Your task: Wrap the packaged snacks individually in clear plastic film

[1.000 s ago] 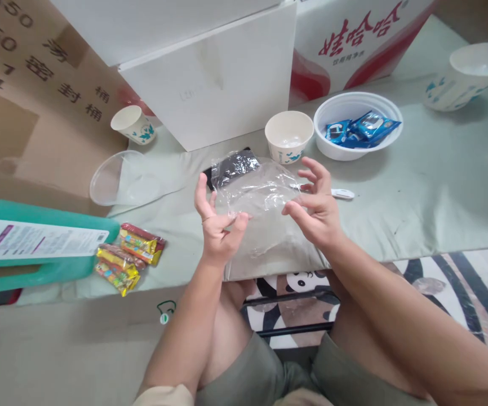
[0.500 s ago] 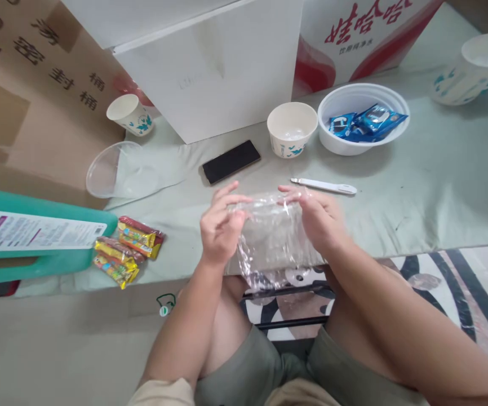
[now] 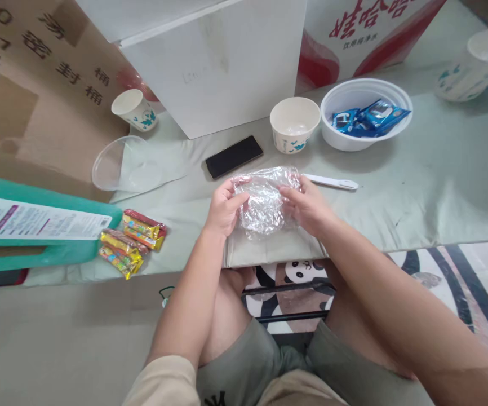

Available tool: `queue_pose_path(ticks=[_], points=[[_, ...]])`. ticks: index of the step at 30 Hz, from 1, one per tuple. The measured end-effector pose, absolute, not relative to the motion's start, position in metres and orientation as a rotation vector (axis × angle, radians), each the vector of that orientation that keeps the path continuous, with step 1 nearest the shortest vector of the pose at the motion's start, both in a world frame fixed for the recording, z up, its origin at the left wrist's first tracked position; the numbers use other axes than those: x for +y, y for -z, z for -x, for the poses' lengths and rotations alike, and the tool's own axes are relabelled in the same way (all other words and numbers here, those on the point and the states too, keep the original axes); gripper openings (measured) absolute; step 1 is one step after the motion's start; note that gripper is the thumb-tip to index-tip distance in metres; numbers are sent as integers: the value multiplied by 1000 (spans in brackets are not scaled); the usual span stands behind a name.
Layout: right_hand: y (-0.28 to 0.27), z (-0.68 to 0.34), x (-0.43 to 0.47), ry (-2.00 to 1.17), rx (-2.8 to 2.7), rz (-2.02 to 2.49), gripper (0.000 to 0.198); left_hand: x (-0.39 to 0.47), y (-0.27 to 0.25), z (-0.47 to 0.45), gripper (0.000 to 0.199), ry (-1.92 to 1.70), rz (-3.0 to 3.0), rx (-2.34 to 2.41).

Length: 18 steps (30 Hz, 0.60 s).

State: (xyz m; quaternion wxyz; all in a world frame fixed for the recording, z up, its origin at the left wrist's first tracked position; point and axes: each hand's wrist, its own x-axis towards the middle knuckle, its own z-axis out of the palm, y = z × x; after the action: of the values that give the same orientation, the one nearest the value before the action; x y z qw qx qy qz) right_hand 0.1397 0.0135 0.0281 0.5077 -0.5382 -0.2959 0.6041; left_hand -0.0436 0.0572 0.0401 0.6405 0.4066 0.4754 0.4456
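Note:
A crinkled sheet or bag of clear plastic film (image 3: pixel 265 206) is stretched between my two hands, above the table's front edge. My left hand (image 3: pixel 226 207) pinches its left side, thumb on top. On the right side my right hand (image 3: pixel 307 206) grips the film with thumb and fingers. Just behind the right fingers lies a white-handled knife or peeler (image 3: pixel 332 181), its tip hidden by the hand. Beyond the film rests a black phone (image 3: pixel 234 157). A paper bowl with blue leaf prints (image 3: pixel 294 125) stands behind the hands.
A white plastic bowl (image 3: pixel 332 135) holds several blue packets (image 3: pixel 371 118). Snack packs (image 3: pixel 132 242) lie left beside a green plastic container (image 3: pixel 70 254). A paper cup (image 3: pixel 136 110), clear lid (image 3: pixel 104 169) and large boxes (image 3: pixel 227 73) line the back. Another paper container (image 3: pixel 476 67) stands far right.
The film, which hung down past the table edge, is now gathered up and bunched between my hands. My fingers have closed on it, and the hands have moved slightly.

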Motion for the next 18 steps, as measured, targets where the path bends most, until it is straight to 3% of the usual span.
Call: queue_pose_path(ticks=[5,9,12,18], points=[[-34,-138,12,-1504,-817,1322,29,63,-38,51,43,-1216,-833,1010],[-38,-137,13,-1456,-871,1293,27,60,-41,52,58,-822,-787,932],[-38,-138,14,-1377,-930,1348,25,57,-41,49,40,-637,-878,996],[-36,-140,15,-1249,-889,1275,21,61,-40,49,20,-826,-818,949]])
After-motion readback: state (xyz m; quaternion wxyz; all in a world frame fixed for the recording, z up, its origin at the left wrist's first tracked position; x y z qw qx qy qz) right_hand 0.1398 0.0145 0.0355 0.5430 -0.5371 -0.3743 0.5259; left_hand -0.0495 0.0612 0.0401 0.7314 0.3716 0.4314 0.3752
